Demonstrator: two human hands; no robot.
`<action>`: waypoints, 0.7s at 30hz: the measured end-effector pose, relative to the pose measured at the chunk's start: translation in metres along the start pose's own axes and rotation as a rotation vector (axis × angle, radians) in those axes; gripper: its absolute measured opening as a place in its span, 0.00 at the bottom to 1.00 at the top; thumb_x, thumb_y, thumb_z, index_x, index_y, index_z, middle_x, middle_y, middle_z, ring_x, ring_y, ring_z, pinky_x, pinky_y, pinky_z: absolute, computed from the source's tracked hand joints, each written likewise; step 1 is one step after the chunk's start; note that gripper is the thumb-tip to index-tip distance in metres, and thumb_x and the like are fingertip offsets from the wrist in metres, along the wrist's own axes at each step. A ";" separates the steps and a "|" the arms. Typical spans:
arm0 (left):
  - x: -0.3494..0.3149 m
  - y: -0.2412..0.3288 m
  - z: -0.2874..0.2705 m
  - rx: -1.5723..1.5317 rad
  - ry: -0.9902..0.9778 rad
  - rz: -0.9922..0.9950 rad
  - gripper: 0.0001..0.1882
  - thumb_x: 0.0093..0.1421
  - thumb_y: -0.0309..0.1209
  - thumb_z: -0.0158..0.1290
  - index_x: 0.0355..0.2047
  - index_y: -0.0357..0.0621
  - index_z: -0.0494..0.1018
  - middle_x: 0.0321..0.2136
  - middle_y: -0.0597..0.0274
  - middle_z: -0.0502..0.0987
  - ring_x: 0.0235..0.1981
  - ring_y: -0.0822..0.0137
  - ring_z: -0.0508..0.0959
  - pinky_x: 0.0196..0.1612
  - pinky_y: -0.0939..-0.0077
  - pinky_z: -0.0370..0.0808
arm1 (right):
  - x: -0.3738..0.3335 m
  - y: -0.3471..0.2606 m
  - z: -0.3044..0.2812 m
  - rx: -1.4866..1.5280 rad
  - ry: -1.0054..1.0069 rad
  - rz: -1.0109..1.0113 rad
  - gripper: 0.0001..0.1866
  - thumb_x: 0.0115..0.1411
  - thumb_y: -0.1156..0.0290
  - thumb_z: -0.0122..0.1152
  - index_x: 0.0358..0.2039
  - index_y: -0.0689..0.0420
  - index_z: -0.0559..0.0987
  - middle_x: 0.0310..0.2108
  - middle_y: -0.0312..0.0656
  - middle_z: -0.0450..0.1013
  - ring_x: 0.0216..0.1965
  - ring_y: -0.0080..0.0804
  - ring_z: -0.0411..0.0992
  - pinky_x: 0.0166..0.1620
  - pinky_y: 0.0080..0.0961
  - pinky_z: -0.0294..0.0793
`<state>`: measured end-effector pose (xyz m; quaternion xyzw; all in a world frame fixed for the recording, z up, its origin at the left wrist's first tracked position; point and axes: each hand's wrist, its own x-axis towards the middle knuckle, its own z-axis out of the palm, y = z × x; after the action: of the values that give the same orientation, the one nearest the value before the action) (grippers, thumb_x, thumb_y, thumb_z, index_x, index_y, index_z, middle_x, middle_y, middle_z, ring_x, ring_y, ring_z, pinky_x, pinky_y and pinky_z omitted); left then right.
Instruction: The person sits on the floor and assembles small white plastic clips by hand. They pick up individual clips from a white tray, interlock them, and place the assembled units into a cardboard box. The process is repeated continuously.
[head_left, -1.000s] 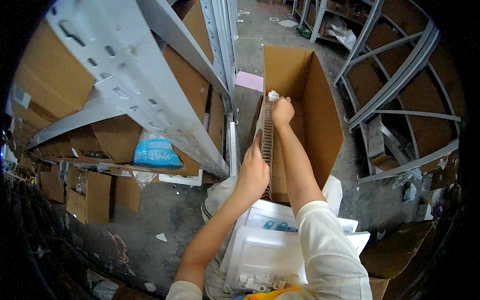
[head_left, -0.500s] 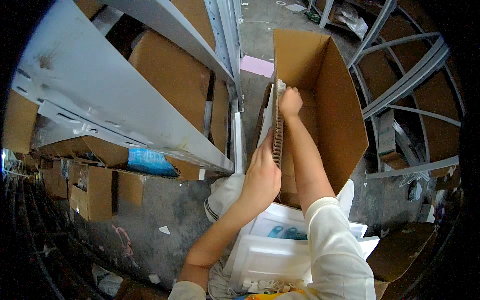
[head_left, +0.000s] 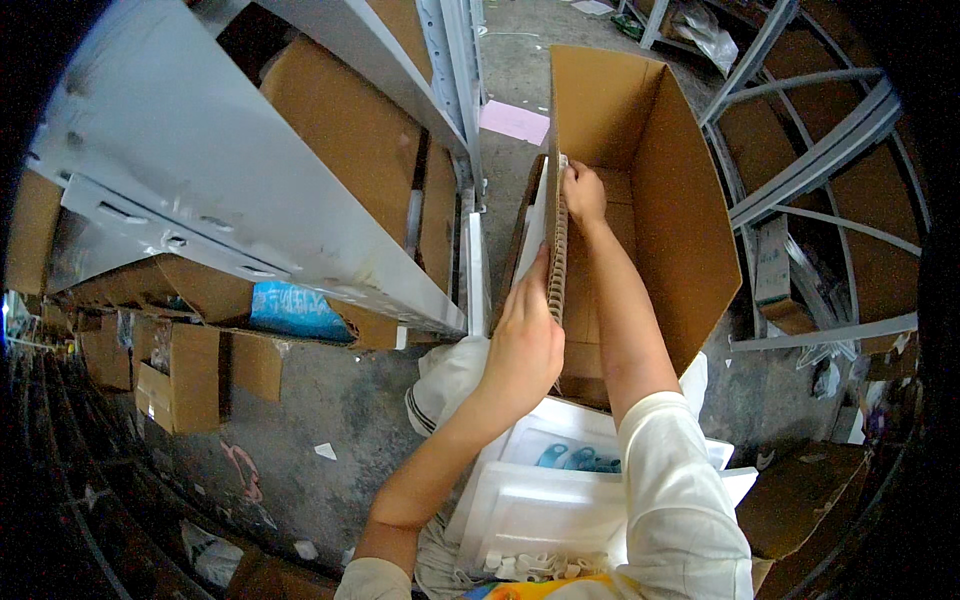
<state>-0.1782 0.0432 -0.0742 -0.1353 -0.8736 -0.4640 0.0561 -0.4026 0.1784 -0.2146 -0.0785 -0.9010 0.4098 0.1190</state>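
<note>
Since the earlier frames, our right hand [head_left: 587,197] has drawn closer to the left side of the box [head_left: 690,205], so less of the small white piece [head_left: 563,160] shows. That piece sits at the far end of the ridged brown strip [head_left: 558,285] along that side; our right thumb and fingers look pinched together on it. Our left hand [head_left: 525,345] lies along the strip's near stretch, fingers forward; its hold is hidden, so we cannot tell how firm. One white piece has reached the strip, though whether it is settled we cannot tell; more white pieces [head_left: 550,567] lie by the white tray [head_left: 560,497], with blue pieces [head_left: 580,459] just behind. Open room lies inside the box, right of our right hand. Leftward, the metal shelf [head_left: 250,200] leaves little space; rightward, floor [head_left: 708,405] separates the box from the rack [head_left: 820,152].
</note>
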 end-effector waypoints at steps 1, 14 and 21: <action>0.000 0.000 0.000 -0.004 0.000 0.000 0.31 0.46 0.17 0.37 0.53 0.30 0.44 0.51 0.40 0.52 0.51 0.48 0.56 0.54 0.63 0.53 | 0.002 0.003 0.000 0.002 0.002 -0.005 0.18 0.49 0.61 0.44 0.37 0.59 0.73 0.38 0.55 0.67 0.38 0.50 0.66 0.41 0.38 0.66; 0.001 0.002 0.000 -0.005 0.002 -0.012 0.31 0.46 0.17 0.36 0.53 0.30 0.44 0.50 0.40 0.54 0.51 0.48 0.57 0.54 0.64 0.53 | 0.025 0.048 0.016 -0.004 -0.133 -0.079 0.28 0.42 0.57 0.60 0.43 0.55 0.70 0.42 0.56 0.63 0.45 0.47 0.62 0.48 0.33 0.62; -0.001 -0.001 -0.002 0.010 0.015 -0.013 0.31 0.45 0.17 0.37 0.53 0.30 0.45 0.50 0.40 0.54 0.51 0.48 0.57 0.54 0.64 0.54 | 0.013 0.024 0.009 -0.066 -0.103 -0.032 0.25 0.43 0.61 0.58 0.43 0.56 0.70 0.40 0.54 0.64 0.43 0.48 0.63 0.46 0.35 0.63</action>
<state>-0.1775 0.0412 -0.0742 -0.1256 -0.8763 -0.4611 0.0602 -0.4167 0.1910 -0.2366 -0.0466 -0.9201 0.3814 0.0764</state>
